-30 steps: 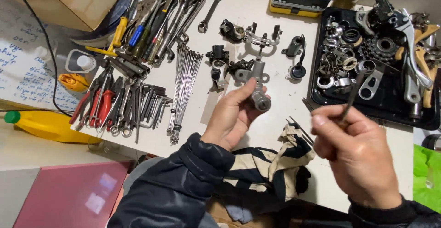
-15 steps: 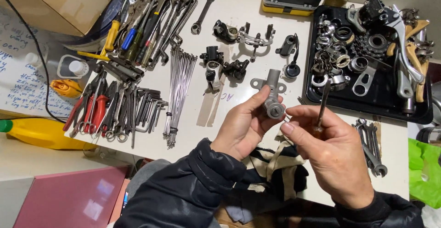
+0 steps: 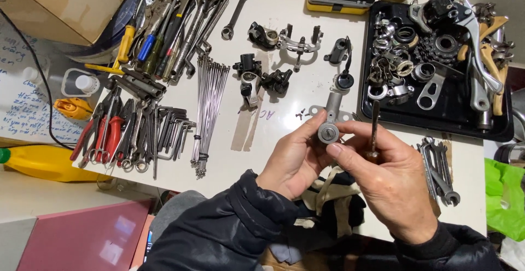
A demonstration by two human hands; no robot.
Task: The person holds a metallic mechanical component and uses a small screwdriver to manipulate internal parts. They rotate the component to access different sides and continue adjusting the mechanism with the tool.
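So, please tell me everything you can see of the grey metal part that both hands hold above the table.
The grey metal part looks like dull cast metal: a short cylinder with side lugs near its far end. Its round end, with a ring and a darker centre, faces the camera. The left hand holds it from the left, and the right hand puts a fingertip on the round end while also holding a thin dark tool. It is held above the white table.

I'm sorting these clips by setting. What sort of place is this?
Most likely a bicycle repair workbench. A white table carries rows of wrenches and pliers, a bundle of thin metal spokes, and a black tray of sprockets, rings and brake levers. Both hands hold a small grey metal part.
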